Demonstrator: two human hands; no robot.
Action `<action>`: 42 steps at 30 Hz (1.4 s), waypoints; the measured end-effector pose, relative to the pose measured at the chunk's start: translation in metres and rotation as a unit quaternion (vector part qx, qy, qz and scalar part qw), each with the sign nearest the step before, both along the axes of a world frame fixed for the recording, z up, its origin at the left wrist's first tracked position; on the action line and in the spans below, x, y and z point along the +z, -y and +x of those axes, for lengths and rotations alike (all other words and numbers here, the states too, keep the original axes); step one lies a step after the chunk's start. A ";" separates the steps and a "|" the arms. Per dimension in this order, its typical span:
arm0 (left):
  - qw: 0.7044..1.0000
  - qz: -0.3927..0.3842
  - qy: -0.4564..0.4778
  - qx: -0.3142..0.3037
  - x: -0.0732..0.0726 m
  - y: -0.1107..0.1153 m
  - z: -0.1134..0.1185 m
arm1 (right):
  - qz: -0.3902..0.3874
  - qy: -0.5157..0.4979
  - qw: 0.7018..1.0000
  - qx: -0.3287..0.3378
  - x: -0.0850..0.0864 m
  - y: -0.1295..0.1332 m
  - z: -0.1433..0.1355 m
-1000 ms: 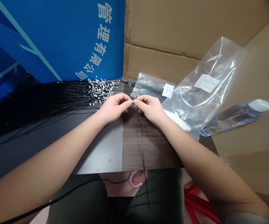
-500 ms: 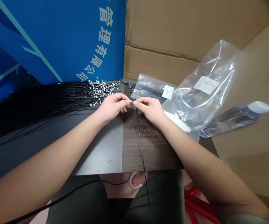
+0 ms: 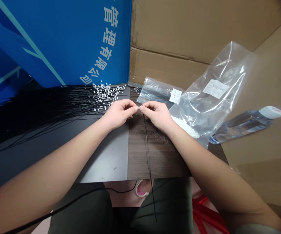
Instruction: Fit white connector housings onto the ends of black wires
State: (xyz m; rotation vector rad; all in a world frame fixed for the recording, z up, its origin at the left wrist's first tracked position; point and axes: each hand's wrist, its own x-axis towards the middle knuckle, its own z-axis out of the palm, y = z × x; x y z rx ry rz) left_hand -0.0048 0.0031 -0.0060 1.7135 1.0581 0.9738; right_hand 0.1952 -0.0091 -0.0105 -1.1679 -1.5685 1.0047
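Observation:
My left hand [image 3: 119,113] is closed in a pinch, thumb against fingers, with a tiny white connector mostly hidden at its tips. My right hand [image 3: 159,114] pinches the upper end of a thin black wire [image 3: 148,148], which hangs down past the table edge in front of my legs. The fingertips of both hands meet over the dark wood table [image 3: 160,162], so the join between wire and connector cannot be made out. Left of my hands lies a big bundle of black wires [image 3: 40,104], with white connectors [image 3: 105,92] on their right ends.
A clear plastic bag [image 3: 211,97] with small white pieces leans behind my right hand, beside a flatter labelled bag [image 3: 155,87]. A water bottle [image 3: 247,125] lies slanted at the right. A blue panel [image 3: 82,39] and a cardboard wall [image 3: 191,29] stand behind.
My left hand has come slightly right and down, closing the small gap to the right fingertips. The white connector that showed between them is now mostly covered. My right hand stays nearly still.

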 end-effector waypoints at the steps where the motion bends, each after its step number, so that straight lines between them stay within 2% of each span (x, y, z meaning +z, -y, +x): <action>1: 1.000 -0.002 0.001 0.000 0.000 0.000 0.000 | 0.003 0.004 1.000 -0.001 0.000 0.000 0.000; 8: 1.000 -0.015 0.015 0.001 0.002 0.000 0.000 | -0.014 -0.008 1.000 0.009 -0.002 -0.003 0.000; 17: 1.000 0.005 -0.024 -0.011 0.001 -0.001 -0.001 | -0.043 -0.026 0.998 0.025 -0.006 -0.004 0.002; 24: 0.993 -0.073 0.090 0.008 0.003 -0.001 0.001 | -0.035 -0.056 0.998 0.018 -0.005 -0.003 -0.001; 29: 0.975 -0.135 0.173 0.009 0.004 -0.003 0.000 | -0.051 -0.070 0.994 0.066 -0.005 -0.001 -0.001; 34: 0.964 -0.191 0.187 -0.014 0.008 0.000 0.000 | -0.102 -0.101 0.984 0.105 -0.005 -0.001 -0.001; 42: 0.952 -0.220 0.209 -0.046 0.010 0.002 -0.001 | -0.110 -0.119 0.978 0.132 -0.005 0.000 -0.001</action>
